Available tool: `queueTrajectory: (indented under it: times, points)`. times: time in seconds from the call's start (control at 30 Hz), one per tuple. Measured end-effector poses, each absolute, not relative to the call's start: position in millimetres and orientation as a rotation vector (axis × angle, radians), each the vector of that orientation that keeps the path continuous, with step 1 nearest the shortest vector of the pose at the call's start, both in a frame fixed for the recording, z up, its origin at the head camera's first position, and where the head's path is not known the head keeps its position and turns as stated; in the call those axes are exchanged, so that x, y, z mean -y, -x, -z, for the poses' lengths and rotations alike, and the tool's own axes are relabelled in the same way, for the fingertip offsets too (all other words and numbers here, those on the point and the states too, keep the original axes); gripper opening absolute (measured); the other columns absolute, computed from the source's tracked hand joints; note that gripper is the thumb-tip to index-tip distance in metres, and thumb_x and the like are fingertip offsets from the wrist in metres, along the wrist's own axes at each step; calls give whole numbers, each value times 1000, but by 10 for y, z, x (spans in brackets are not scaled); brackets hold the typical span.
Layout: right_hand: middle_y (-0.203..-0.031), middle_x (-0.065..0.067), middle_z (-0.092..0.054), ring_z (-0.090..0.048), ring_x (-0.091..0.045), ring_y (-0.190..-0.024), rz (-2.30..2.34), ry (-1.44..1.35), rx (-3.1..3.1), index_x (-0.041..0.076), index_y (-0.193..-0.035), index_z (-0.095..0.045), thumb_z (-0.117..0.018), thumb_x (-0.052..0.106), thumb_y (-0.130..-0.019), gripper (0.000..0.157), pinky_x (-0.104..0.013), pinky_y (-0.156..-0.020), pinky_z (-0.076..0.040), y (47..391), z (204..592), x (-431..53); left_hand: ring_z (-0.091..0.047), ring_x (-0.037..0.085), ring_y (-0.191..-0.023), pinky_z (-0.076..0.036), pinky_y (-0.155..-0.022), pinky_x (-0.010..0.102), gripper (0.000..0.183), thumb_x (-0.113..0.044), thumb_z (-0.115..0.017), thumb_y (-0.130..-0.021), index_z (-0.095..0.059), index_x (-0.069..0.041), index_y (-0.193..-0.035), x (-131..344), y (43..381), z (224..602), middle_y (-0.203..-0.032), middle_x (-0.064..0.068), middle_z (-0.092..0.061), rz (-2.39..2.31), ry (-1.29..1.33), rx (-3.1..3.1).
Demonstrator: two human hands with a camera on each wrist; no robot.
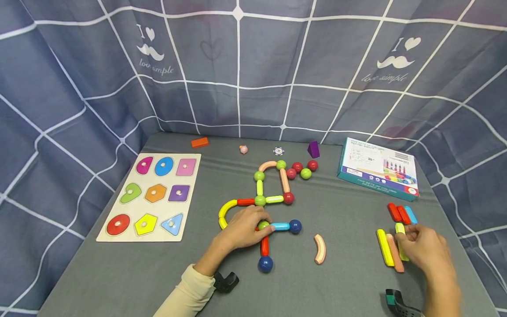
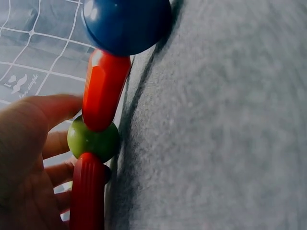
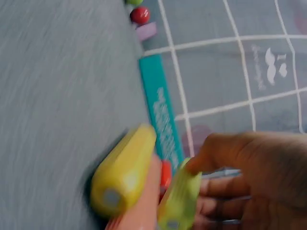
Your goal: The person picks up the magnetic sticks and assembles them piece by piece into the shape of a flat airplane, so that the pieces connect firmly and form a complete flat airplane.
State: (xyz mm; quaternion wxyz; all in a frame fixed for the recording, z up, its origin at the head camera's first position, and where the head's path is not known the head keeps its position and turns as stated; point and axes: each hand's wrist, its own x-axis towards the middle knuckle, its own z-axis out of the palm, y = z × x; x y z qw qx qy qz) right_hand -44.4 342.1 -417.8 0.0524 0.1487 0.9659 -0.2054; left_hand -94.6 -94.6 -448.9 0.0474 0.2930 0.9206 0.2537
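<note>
My left hand (image 1: 247, 226) holds a green magnetic ball (image 2: 93, 139) at a joint of a rod-and-ball figure, thumb on one side and fingers behind. From that ball run a light blue rod (image 1: 281, 226) to a blue ball (image 1: 295, 226) and a red rod (image 1: 264, 246) to another blue ball (image 1: 265, 264). At the right, my right hand (image 1: 425, 246) pinches a yellow-green rod (image 1: 400, 229) between thumb and fingers. Beside it lie a yellow rod (image 1: 385, 247) and a peach rod (image 1: 394, 253). Red rods (image 1: 394, 212) and a blue rod (image 1: 410, 215) lie just beyond.
A curved peach piece (image 1: 320, 249) lies between my hands. Loose red and green balls (image 1: 306, 174) sit by the figure's top. A shape puzzle board (image 1: 150, 160) lies left, a teal-edged box (image 1: 378, 169) back right. Along the back are an orange block (image 1: 200, 142) and purple prism (image 1: 314, 149).
</note>
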Motion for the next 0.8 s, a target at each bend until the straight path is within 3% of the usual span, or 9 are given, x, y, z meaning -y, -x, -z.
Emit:
queueTrajectory:
  times: [0.17, 0.37, 0.6, 0.8]
  points:
    - [-82, -9, -62, -56, -8, -64, 983, -120, -3121, -3, -112, -60, -64, 17, -88, 31, -24, -56, -43, 474, 4115, -2972, -46, 6, -76, -38, -65, 24, 28, -48, -65, -86, -71, -22, -94, 877, 972, 4483, -83, -12, -54, -719, -933, -2809]
    - [-77, -2, -61, -57, -9, -56, 1405, 357, -2824, 10, -113, -62, -67, 1, -85, 30, -26, -49, -46, 525, 4226, -2292, -51, 5, -78, -41, -67, 25, 22, -41, -69, -85, -72, -22, -95, 833, 1004, 4479, -87, -12, -62, -715, -993, -2808]
    - [-68, 0, -58, -54, -11, -43, 1412, 347, -2609, 13, -106, -60, -67, 2, -80, 29, -29, -39, -43, 508, 4383, -1735, -51, 5, -75, -41, -65, 24, 20, -40, -68, -86, -72, -22, -93, 837, 1011, 4464, -85, -11, -63, -710, -1018, -2830]
    - [-59, 6, -55, -51, -7, -45, 1324, 305, -2723, 14, -82, -56, -71, 6, -71, 20, -25, -42, -41, 505, 4444, -1574, -53, 5, -79, -42, -68, 26, 22, -42, -66, -87, -72, -22, -94, 828, 1014, 4476, -86, -12, -63, -707, -1000, -2837]
